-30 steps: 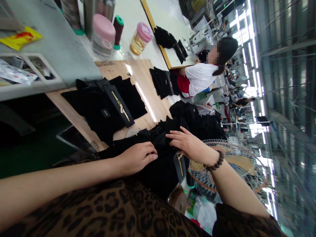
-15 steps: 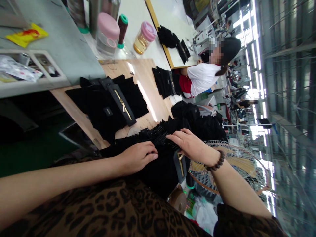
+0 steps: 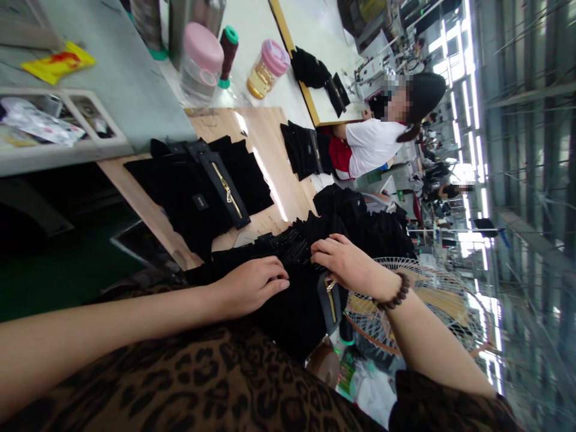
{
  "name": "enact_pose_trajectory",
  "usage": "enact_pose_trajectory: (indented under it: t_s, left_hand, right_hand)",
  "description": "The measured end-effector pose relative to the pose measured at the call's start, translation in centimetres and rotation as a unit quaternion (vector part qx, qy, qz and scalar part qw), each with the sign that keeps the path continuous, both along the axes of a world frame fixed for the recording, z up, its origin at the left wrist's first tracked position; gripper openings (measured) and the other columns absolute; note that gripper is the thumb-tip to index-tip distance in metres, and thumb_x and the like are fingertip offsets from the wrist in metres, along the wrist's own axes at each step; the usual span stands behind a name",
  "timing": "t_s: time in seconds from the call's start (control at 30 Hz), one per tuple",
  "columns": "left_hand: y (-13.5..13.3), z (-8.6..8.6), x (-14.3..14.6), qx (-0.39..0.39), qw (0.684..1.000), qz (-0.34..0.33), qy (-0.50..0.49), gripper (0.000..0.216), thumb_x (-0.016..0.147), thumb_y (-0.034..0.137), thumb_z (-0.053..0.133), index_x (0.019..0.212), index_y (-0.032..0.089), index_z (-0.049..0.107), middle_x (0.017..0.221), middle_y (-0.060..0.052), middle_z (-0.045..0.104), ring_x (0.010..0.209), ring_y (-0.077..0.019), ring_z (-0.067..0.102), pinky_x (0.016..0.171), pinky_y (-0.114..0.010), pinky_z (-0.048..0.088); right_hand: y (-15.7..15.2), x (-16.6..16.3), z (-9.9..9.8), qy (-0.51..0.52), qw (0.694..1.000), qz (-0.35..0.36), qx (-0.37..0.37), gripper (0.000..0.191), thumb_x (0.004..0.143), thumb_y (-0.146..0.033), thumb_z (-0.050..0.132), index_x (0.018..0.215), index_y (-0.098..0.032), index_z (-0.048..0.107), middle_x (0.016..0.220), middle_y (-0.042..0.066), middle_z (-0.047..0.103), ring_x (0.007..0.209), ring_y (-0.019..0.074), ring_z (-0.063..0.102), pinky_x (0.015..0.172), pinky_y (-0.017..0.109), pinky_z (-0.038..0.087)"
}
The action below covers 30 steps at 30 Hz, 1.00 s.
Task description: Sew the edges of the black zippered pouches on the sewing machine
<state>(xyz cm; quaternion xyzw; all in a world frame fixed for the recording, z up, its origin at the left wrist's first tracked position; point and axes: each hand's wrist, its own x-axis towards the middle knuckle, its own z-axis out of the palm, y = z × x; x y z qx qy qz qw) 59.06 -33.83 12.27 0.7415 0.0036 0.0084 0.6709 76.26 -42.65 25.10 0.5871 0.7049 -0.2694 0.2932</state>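
Note:
A thick stack of black fabric pieces (image 3: pixel 292 318) lies across my lap, its layered edges fanned along the far side. Near the middle of the stack is my left hand (image 3: pixel 254 285), closed, with bent fingers against the cloth and the thumb beside them. My right hand (image 3: pixel 346 264), wearing a beaded bracelet, is closed with curled fingers over the layered edges; its fingertips are partly hidden. Just below it shows a dark strip with a gold zipper (image 3: pixel 332 300). Another black stack (image 3: pixel 180 195), topped by a similar zippered strip (image 3: pixel 225 191), rests on the wooden board ahead.
The wooden board (image 3: pixel 263 138) adjoins a grey machine table (image 3: pixel 135 90). Pink-lidded jars (image 3: pixel 202 63) and thread cones (image 3: pixel 228 54) stand beyond. A wire-frame basket (image 3: pixel 432 300) is at right, near more black fabric (image 3: pixel 382 225). A co-worker (image 3: pixel 373 144) sits ahead at a sewing machine.
My right hand's fingers have drawn back slightly to the right and curled more over the layered edges. My left hand stays on the stack. The view has shifted a little.

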Motion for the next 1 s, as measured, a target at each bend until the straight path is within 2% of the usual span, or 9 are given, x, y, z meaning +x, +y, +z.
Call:
enact_pose_trajectory:
  t_s: [0.13,0.23,0.37,0.47,0.63,0.77,0.9,1.0]
  left_hand:
    - [-0.04,-0.01,0.09,-0.004,1.0,0.002,-0.003,0.026,0.087,0.025,0.041,0.093,0.014,0.063,0.096,-0.007,0.06,0.088,-0.017,0.056,0.082,-0.029,0.043]
    - [-0.11,-0.07,0.05,-0.005,1.0,0.006,-0.011,0.026,0.087,0.026,0.04,0.092,0.015,0.063,0.095,-0.006,0.06,0.087,-0.0166,0.056,0.082,-0.029,0.043]
    - [-0.12,-0.22,-0.04,0.002,1.0,0.011,-0.008,0.026,0.087,0.026,0.04,0.092,0.015,0.063,0.095,-0.006,0.06,0.087,-0.0166,0.056,0.082,-0.029,0.043]
    - [-0.05,-0.24,-0.11,0.001,1.0,0.006,-0.005,0.026,0.087,0.026,0.04,0.092,0.015,0.063,0.096,-0.006,0.06,0.087,-0.0167,0.056,0.082,-0.029,0.043]
    - [0.13,-0.19,-0.2,-0.004,1.0,0.014,-0.001,0.025,0.087,0.026,0.041,0.092,0.014,0.063,0.096,-0.006,0.06,0.087,-0.0168,0.056,0.081,-0.029,0.043]
    - [0.25,-0.16,-0.22,-0.004,1.0,0.012,-0.003,0.024,0.086,0.025,0.041,0.091,0.015,0.063,0.095,-0.006,0.06,0.087,-0.0166,0.056,0.081,-0.029,0.043]
    - [0.21,-0.12,-0.16,-0.007,1.0,0.013,0.001,0.024,0.086,0.025,0.042,0.091,0.015,0.063,0.095,-0.006,0.06,0.087,-0.0165,0.057,0.081,-0.028,0.043]
    - [0.12,-0.14,-0.08,-0.007,1.0,0.013,0.004,0.024,0.086,0.025,0.042,0.091,0.015,0.063,0.095,-0.006,0.06,0.087,-0.0165,0.057,0.081,-0.027,0.043]
  right_hand:
    - [0.11,-0.36,-0.07,-0.027,1.0,0.0,0.005,0.042,0.074,-0.003,0.048,0.113,-0.019,0.048,0.101,0.006,0.052,0.094,0.0194,0.048,0.09,0.039,0.033]
    - [0.34,-0.6,0.01,-0.03,1.0,0.005,-0.004,0.035,0.077,-0.006,0.048,0.109,-0.019,0.053,0.1,0.007,0.052,0.093,0.0197,0.048,0.088,0.04,0.034]
    - [0.41,-0.45,0.08,-0.007,1.0,0.004,-0.004,0.03,0.079,-0.006,0.044,0.103,-0.019,0.056,0.123,0.008,0.049,0.12,0.023,0.036,0.1,0.048,0.024]
    - [0.34,-0.11,-0.03,0.014,1.0,0.0,-0.026,0.033,0.079,-0.005,0.042,0.107,-0.019,0.053,0.133,0.007,0.043,0.127,0.022,0.028,0.102,0.049,0.021]
    - [0.59,0.07,-0.35,0.023,0.999,0.008,-0.024,0.032,0.076,-0.003,0.045,0.104,-0.018,0.052,0.122,0.008,0.049,0.116,0.0194,0.042,0.101,0.044,0.025]
    - [0.73,-0.23,-0.41,0.003,1.0,0.01,-0.026,0.031,0.073,-0.004,0.051,0.101,-0.017,0.051,0.102,0.007,0.052,0.095,0.0181,0.051,0.088,0.036,0.037]
    - [0.67,-0.59,-0.37,-0.024,1.0,0.012,-0.014,0.046,0.075,-0.003,0.046,0.12,-0.014,0.042,0.099,0.008,0.051,0.091,0.0184,0.052,0.079,0.033,0.039]
    - [0.68,-0.64,-0.34,-0.026,0.999,0.015,-0.03,0.036,0.076,-0.005,0.046,0.11,-0.015,0.051,0.103,0.009,0.051,0.091,0.0186,0.052,0.078,0.032,0.039]
